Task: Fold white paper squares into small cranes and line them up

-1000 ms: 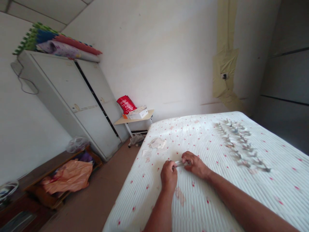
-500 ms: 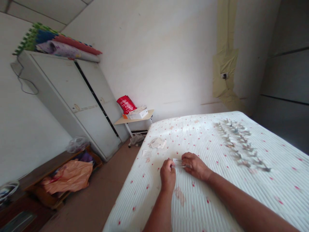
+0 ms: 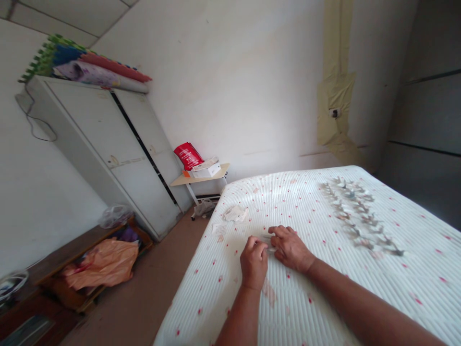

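A small piece of white paper [image 3: 268,240] lies low over the bed between my two hands, mostly covered by fingers. My left hand [image 3: 254,259] is closed, its thumb and index finger pinching the paper's left side. My right hand [image 3: 290,247] is on the other side, fingers bent and pressed on the paper's right edge. To the right, several small folded paper cranes [image 3: 360,216] stand in rows on the mattress [image 3: 324,298]. A pile of paper pieces [image 3: 235,213] lies beyond my left hand, with a single printed sheet [image 3: 218,229] beside it.
A small table [image 3: 180,180] by the wall carries a red bag [image 3: 188,155] and a white box [image 3: 207,170]. A grey cabinet [image 3: 97,129] stands left, with rolled mats [image 3: 104,77] on top. An orange plastic bag [image 3: 103,264] lies on a low wooden bench.
My left hand has shifted slightly right, closer to my right hand. Less of the paper shows between them now. The cranes and the paper pile have stayed put.
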### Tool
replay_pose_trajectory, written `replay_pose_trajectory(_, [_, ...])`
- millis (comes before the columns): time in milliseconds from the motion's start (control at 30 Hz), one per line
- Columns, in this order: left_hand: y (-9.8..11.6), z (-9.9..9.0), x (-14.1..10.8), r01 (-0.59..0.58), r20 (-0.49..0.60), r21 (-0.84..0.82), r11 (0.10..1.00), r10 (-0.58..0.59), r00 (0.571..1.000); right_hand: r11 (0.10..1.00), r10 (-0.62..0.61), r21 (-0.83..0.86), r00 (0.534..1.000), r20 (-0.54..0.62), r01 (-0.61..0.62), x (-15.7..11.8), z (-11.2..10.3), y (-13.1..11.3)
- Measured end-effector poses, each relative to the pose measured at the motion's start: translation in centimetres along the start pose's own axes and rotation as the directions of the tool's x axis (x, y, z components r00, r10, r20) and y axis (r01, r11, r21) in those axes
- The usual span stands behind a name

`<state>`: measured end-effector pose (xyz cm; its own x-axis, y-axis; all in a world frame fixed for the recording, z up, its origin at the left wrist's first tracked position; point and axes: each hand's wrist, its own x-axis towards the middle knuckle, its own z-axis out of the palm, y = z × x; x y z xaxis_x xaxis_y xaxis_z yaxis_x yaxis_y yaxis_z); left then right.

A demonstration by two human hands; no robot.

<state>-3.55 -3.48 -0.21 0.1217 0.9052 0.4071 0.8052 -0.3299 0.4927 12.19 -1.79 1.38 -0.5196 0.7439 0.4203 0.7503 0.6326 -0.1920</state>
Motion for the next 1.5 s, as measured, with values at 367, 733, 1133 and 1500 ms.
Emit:
replay_pose_trajectory(367, [-0.5,0.4,0.3,0.015,0.053,-0.086,0.996,-0.01,0.999,0.997,-0.044,0.059,0.999,0.031,0.042,0.1,0.2,0.9])
replay_pose_trajectory(733, [-1.0,-0.5,-0.2,0.021,0.081,0.074,0.997,-0.027,0.996,0.989,-0.061,0.141,0.991,0.117,0.045,-0.2,0.3,1.4])
replay_pose_trajectory(1133, [-1.8,-0.4,0.4,0.122,0.047,0.058,0.991,-0.125,0.991,0.972,0.167,0.15,0.98,0.108,-0.182,0.6,2.1,2.2])
replay_pose_trajectory(1500, [-0.4,-0.2,1.3,0.221,0.071,0.409,0.885,-0.272,0.96,0.92,0.381,-0.147,0.917,0.118,-0.363,1.6,2.2,-0.1])
